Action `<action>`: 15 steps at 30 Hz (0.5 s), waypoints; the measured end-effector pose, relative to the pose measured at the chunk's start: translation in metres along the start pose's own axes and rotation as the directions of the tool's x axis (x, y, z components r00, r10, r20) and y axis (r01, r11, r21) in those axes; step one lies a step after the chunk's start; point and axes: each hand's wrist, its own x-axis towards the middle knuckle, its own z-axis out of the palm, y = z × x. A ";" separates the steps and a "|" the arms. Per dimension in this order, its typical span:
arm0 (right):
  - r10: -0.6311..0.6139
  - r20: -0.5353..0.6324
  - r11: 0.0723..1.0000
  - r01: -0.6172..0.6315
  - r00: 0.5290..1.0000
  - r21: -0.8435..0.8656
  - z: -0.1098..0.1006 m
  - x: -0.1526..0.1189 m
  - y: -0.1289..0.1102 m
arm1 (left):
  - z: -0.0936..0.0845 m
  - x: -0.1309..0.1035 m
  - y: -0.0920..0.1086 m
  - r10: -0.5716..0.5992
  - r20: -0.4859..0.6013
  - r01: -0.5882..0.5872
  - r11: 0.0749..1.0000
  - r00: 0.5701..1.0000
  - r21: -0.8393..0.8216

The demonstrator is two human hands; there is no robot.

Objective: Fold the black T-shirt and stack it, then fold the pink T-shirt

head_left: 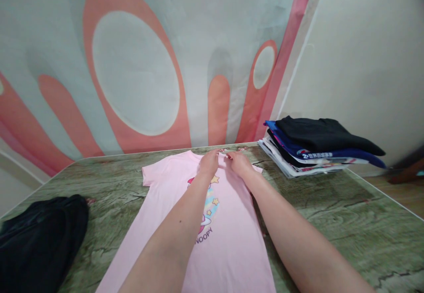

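A pink T-shirt with a printed cartoon and the letters "NOOPY" lies spread out, its neckline toward the wall. My left hand is at the neckline, right of the left sleeve, with its fingers closed on the fabric. Close beside it, my right hand has its fingers closed on the neckline near the right shoulder. Both forearms reach across the shirt and cover part of the print. The fingertips are small and partly hidden.
The shirt lies on a wood-patterned table. At the right back, a stack of folded clothes overhangs slightly. Dark clothing lies at the left front. A wall with a coral pattern stands directly behind the table.
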 end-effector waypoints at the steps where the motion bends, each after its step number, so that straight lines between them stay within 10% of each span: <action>1: 0.003 -0.001 1.000 -0.003 1.000 0.003 0.001 0.000 0.002 | -0.003 -0.001 0.000 -0.010 0.005 0.010 1.000 1.000 0.023; 15: 0.031 0.030 1.000 -0.031 0.999 -0.003 0.000 -0.004 0.007 | -0.056 0.016 -0.020 -0.057 0.382 -0.044 0.967 0.922 0.251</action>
